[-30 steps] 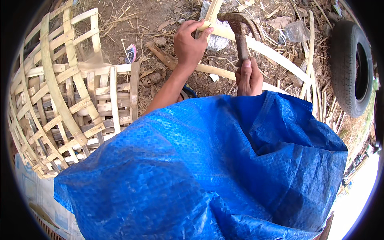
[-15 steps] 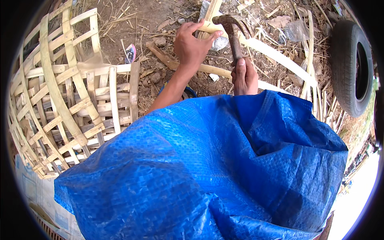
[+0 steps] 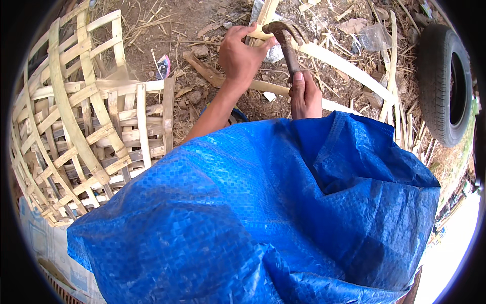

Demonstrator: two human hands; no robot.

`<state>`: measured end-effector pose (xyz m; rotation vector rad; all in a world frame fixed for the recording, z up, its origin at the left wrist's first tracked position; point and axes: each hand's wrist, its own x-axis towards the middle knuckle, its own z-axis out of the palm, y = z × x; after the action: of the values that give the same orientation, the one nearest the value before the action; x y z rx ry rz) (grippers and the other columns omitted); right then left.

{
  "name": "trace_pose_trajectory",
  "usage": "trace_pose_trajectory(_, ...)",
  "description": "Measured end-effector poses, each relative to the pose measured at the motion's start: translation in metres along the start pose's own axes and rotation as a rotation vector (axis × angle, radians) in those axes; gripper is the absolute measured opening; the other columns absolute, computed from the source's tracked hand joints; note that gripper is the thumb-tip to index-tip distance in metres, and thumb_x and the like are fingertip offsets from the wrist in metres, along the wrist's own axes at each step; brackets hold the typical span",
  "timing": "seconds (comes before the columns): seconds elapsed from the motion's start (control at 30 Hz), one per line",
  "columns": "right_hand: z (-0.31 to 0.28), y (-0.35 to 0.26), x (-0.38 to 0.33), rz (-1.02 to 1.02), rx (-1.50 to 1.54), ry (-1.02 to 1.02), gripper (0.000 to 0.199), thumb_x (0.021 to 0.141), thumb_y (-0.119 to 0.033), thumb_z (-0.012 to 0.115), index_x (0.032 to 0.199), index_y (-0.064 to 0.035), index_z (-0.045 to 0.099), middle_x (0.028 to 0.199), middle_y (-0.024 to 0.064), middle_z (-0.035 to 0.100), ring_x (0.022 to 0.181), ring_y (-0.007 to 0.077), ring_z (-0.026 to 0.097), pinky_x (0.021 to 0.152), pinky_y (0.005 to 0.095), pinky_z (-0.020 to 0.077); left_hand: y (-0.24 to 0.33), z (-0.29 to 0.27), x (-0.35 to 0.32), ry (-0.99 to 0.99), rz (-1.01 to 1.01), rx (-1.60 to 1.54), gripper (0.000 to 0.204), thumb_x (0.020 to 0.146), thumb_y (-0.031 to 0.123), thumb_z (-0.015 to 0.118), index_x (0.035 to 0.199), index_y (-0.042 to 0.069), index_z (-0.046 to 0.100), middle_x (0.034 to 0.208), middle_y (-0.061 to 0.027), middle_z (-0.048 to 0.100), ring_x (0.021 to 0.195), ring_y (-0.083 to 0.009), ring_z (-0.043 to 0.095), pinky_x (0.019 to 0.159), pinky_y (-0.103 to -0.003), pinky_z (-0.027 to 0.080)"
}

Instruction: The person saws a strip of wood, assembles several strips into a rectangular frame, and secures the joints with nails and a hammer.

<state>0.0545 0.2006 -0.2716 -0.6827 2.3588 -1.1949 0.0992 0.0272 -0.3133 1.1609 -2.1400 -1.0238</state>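
My left hand [image 3: 242,57] grips a pale bamboo strip [image 3: 259,33] between thumb and fingers, where it crosses an upright strip [image 3: 268,11]. In my right hand [image 3: 306,96] is the handle of a worn, rusty claw hammer [image 3: 289,54]. The hammer's head is right beside my left fingertips, over the strip; whether it touches the strip I cannot tell. A long peeled bamboo strip [image 3: 349,69] curves away to the right from behind the hammer. Blue woven tarpaulin [image 3: 243,202] covers my lap and hides most of my right forearm.
An open-weave bamboo panel [image 3: 55,93] stands at the left. Far right, a black tyre [image 3: 428,86] stands upright. Bamboo offcuts, dry straw and clear plastic [image 3: 375,38] litter the dirt ground. A darker bamboo piece [image 3: 205,71] lies by my left wrist.
The hammer and my right hand have shifted slightly left, bringing the hammer's head closer to my left fingers. My left hand keeps its hold on the strip, moving only a little left.
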Motion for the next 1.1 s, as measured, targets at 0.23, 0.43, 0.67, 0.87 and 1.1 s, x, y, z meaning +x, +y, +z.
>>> trace_pose_trajectory(0.23, 0.009, -0.001, -0.007, -0.044, 0.054, 0.069, 0.039, 0.109, -0.036, 0.042, 0.093, -0.0028, 0.056, 0.059, 0.0102, 0.055, 0.053, 0.0224, 0.059, 0.052, 0.0377, 0.0423, -0.002, 0.0, 0.001, 0.048, 0.102, -0.02, 0.057, 0.066, 0.036, 0.094, 0.108, 0.001, 0.075, 0.099, -0.0084, 0.071, 0.088, -0.0214, 0.07, 0.077, -0.034, 0.054)
trace_pose_trajectory(0.43, 0.012, 0.002, -0.009, 0.015, 0.198, 0.081, 0.039, 0.109, -0.035, 0.042, 0.094, -0.0026, 0.057, 0.06, 0.0151, 0.058, 0.054, 0.0325, 0.061, 0.053, 0.0421, 0.0443, 0.005, -0.001, 0.0, 0.035, 0.073, -0.051, 0.052, 0.068, 0.031, 0.093, 0.106, 0.002, 0.075, 0.1, -0.0082, 0.071, 0.089, -0.0215, 0.07, 0.079, -0.035, 0.054)
trace_pose_trajectory(0.67, 0.009, 0.003, -0.013, 0.05, 0.29, 0.097, 0.045, 0.11, -0.04, 0.039, 0.092, -0.0025, 0.057, 0.059, 0.0076, 0.055, 0.054, 0.016, 0.056, 0.052, 0.0333, 0.0423, -0.004, 0.003, 0.001, 0.02, 0.109, -0.09, 0.056, 0.068, 0.036, 0.093, 0.105, -0.002, 0.075, 0.098, -0.01, 0.07, 0.088, -0.0217, 0.069, 0.08, -0.034, 0.054)
trace_pose_trajectory(0.87, 0.003, 0.009, -0.003, 0.203, 0.381, 0.086, 0.044, 0.11, -0.038, 0.04, 0.091, -0.0023, 0.058, 0.061, 0.0036, 0.053, 0.055, 0.0111, 0.049, 0.051, 0.032, 0.0414, -0.003, -0.004, 0.004, 0.0, 0.101, -0.055, 0.059, 0.068, 0.039, 0.093, 0.105, -0.002, 0.076, 0.098, -0.0104, 0.069, 0.092, -0.0209, 0.068, 0.082, -0.035, 0.053)
trace_pose_trajectory(1.1, -0.038, 0.011, 0.017, 0.286, 0.085, 0.244, 0.045, 0.094, -0.043, 0.071, 0.088, 0.0016, 0.063, 0.063, 0.0124, 0.06, 0.056, 0.0174, 0.054, 0.053, 0.0375, 0.0434, 0.001, 0.002, 0.006, -0.041, 0.15, -0.063, 0.056, 0.068, 0.036, 0.093, 0.104, -0.003, 0.075, 0.099, -0.0121, 0.068, 0.091, -0.0254, 0.067, 0.078, -0.038, 0.053)
